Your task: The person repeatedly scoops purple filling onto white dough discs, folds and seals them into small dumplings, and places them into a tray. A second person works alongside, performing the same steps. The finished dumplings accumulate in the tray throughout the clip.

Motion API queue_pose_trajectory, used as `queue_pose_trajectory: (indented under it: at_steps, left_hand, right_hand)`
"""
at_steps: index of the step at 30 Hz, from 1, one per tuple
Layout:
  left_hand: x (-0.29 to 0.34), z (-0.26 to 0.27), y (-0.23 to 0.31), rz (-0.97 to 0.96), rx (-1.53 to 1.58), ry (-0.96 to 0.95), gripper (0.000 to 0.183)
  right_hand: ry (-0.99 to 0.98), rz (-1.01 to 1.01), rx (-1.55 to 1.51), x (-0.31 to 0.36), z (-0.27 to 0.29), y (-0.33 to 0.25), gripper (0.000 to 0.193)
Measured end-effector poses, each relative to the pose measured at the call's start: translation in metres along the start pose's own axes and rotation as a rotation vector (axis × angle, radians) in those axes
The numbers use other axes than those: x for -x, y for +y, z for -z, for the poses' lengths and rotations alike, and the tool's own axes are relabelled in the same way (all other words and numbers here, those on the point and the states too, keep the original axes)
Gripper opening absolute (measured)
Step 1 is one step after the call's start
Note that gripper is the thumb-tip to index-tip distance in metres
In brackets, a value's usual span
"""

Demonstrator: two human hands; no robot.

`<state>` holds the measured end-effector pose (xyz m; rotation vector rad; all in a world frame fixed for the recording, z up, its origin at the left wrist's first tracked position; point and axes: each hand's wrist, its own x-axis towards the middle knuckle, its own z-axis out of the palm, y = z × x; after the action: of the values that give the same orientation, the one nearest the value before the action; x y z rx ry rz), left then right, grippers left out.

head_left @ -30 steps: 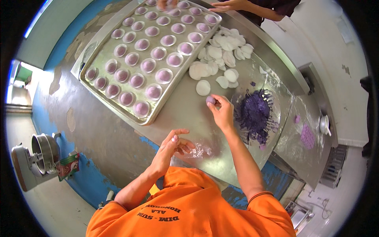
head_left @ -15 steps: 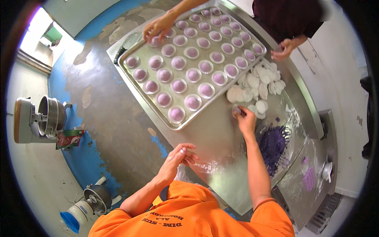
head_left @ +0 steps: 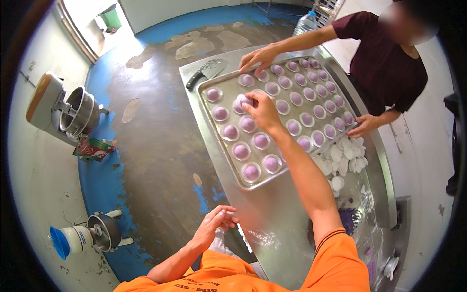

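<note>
My right hand [head_left: 262, 111] reaches over the metal tray [head_left: 221, 155], its fingers pinched on a purple dough ball [head_left: 240, 103] in a pale paper cup. Whether that cup touches the tray cannot be made out. Rows of similar purple balls in cups stand on the tray, among them a near-corner ball [head_left: 251, 172]. Above the table's near edge my left hand [head_left: 217, 224] hangs with its fingers loosely bent and apart, holding nothing visible. A co-worker's hand [head_left: 258, 59] rests at the tray's far left rim, and the other hand [head_left: 362, 125] is at its right corner.
Loose white paper cups [head_left: 343, 158] are heaped right of the tray, with purple dough [head_left: 348, 219] nearer me. A broad knife [head_left: 206, 72] lies by the tray's far left corner. Two stand mixers, one a larger mixer [head_left: 73, 109], stand on the left; a water bottle [head_left: 306, 29] is behind.
My right hand has carried the ball and its cup from beside the paper heap to the tray's left part. The co-worker's hands have moved to the tray's rim. My view has shifted.
</note>
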<state>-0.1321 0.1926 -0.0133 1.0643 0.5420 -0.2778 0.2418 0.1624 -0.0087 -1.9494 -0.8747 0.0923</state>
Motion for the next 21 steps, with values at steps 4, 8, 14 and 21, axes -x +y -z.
queue_pose_trajectory:
  at_steps: [4,8,14,21]
  left_hand:
    - [0.017,0.029,-0.008,-0.031,0.05,0.196,0.042]
    - [0.025,0.04,-0.013,-0.043,0.096,0.267,0.043]
    - [0.023,0.03,-0.009,-0.051,0.07,0.208,0.043]
    - [-0.005,0.002,0.008,-0.077,-0.056,0.002,0.042]
  right_hand:
    - [0.246,0.359,0.156,-0.069,-0.044,0.013,0.023]
    - [-0.011,0.123,0.427,-0.092,-0.077,0.044,0.024]
    - [0.105,0.249,0.267,-0.077,-0.064,0.043,0.039]
    - [0.381,-0.128,-0.108,0.127,0.004,-0.019,0.027]
